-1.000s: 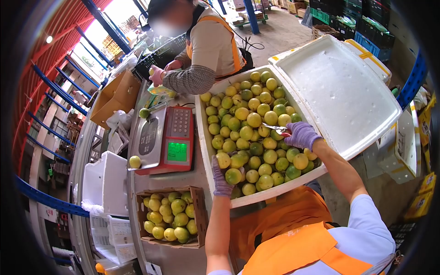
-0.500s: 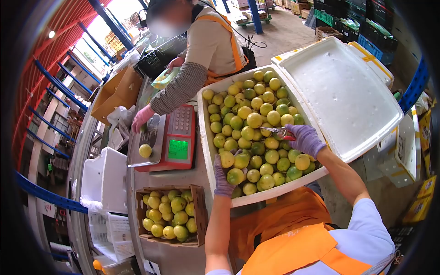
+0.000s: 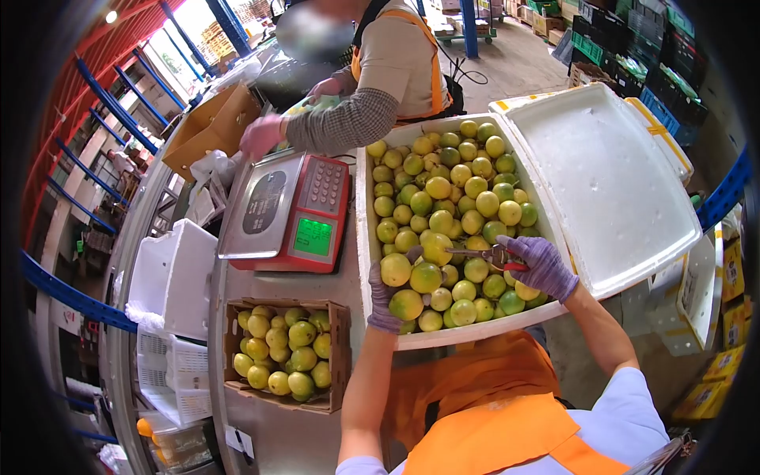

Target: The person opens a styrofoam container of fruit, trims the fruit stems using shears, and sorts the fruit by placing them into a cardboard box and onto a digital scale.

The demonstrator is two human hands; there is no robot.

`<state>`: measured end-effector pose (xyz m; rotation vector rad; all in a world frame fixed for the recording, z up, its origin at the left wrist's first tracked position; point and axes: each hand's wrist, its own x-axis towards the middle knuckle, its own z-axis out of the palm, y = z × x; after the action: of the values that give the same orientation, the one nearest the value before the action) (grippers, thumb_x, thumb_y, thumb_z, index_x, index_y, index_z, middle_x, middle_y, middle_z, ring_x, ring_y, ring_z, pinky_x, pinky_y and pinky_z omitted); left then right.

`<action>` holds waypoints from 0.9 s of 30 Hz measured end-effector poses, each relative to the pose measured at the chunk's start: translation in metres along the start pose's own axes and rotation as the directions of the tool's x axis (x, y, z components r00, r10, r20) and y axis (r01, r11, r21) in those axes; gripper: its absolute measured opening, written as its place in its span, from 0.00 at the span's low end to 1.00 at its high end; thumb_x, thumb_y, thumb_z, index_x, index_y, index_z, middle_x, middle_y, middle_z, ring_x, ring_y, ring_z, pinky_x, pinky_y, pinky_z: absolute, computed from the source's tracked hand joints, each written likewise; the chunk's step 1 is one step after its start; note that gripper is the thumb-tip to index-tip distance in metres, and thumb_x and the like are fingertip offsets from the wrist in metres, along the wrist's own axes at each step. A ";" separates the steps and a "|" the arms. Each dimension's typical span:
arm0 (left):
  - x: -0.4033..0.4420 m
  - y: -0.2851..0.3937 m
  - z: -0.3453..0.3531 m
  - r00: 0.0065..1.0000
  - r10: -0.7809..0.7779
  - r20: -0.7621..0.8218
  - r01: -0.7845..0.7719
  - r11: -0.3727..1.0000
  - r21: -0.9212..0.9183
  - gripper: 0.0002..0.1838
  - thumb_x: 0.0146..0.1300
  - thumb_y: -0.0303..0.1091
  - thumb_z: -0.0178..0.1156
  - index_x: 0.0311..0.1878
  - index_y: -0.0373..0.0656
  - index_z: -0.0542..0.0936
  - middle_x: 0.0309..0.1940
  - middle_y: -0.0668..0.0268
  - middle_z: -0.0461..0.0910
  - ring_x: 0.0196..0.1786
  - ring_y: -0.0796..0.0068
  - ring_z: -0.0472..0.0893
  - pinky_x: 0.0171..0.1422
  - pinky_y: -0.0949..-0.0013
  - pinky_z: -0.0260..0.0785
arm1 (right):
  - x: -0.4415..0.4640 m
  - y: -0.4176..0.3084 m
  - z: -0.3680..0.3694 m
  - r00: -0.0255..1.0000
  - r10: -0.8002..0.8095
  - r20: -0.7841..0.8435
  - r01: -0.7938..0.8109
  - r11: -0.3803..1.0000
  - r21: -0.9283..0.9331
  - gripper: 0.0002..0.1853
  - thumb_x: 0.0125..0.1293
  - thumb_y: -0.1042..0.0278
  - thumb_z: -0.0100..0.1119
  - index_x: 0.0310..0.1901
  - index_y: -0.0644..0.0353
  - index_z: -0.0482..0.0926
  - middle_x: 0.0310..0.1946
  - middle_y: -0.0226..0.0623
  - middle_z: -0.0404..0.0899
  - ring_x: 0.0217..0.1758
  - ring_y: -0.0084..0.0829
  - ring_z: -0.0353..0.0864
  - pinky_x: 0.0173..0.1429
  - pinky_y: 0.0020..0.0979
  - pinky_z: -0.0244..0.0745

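Observation:
A white foam box point(image 3: 459, 340) is filled with round yellow-green fruits point(image 3: 467, 218) that look like passion fruit. My left hand point(image 3: 383, 301), in a purple glove, is at the box's near left corner, its fingers curled round several of these fruits. In my right hand point(image 3: 545, 267), also gloved in purple, is a pair of small pruning shears point(image 3: 497, 256) with red handles. The blades point left over the fruit, their tips close to a yellow passion fruit point(image 3: 436, 248) beside my left hand. Whether the tips touch it I cannot tell.
To the left stand a red digital scale point(image 3: 323, 199) with a steel pan and a cardboard box point(image 3: 339, 356) of the same fruit. The foam lid point(image 3: 606, 182) lies right of the box. Across the table, a co-worker's pink-gloved hand point(image 3: 263, 136) is beyond the scale.
The fruit on the scale pan is gone, and the co-worker's hand has drawn back from it. My left hand has gathered fruits together, and the shears have come lower, nearer to them.

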<state>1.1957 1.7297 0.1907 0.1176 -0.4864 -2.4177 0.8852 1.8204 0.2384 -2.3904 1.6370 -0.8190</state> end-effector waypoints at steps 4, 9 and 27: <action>0.000 -0.002 0.001 0.995 0.033 -0.096 -0.035 0.999 -0.019 0.51 0.57 0.75 0.54 0.72 0.44 0.63 0.63 0.54 0.71 0.58 0.47 0.77 0.41 0.55 0.79 | 0.002 -0.002 -0.006 0.997 -0.071 -0.018 0.070 0.996 -0.057 0.35 0.49 0.71 0.69 0.63 0.53 0.72 0.39 0.40 0.80 0.41 0.42 0.81 0.42 0.39 0.77; -0.001 -0.001 0.015 0.992 0.059 -0.114 -0.071 0.992 -0.104 0.53 0.56 0.75 0.54 0.73 0.43 0.61 0.71 0.51 0.62 0.61 0.42 0.73 0.40 0.55 0.78 | 0.006 -0.010 0.011 0.980 0.192 -0.042 -0.170 0.935 0.313 0.29 0.53 0.63 0.69 0.57 0.58 0.71 0.39 0.42 0.80 0.41 0.43 0.82 0.47 0.38 0.77; -0.050 0.284 -0.004 0.419 0.845 0.333 0.464 -0.514 0.721 0.29 0.54 0.52 0.72 0.49 0.38 0.79 0.54 0.53 0.76 0.54 0.57 0.77 0.61 0.58 0.69 | -0.006 -0.033 0.002 0.859 0.488 -0.153 -0.305 0.729 0.613 0.27 0.58 0.70 0.65 0.60 0.62 0.69 0.44 0.38 0.81 0.47 0.26 0.80 0.54 0.30 0.75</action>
<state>1.4040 1.5574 0.2907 1.4556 -1.6479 0.0741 0.9114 1.8382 0.2479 -1.4750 1.6103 -1.3959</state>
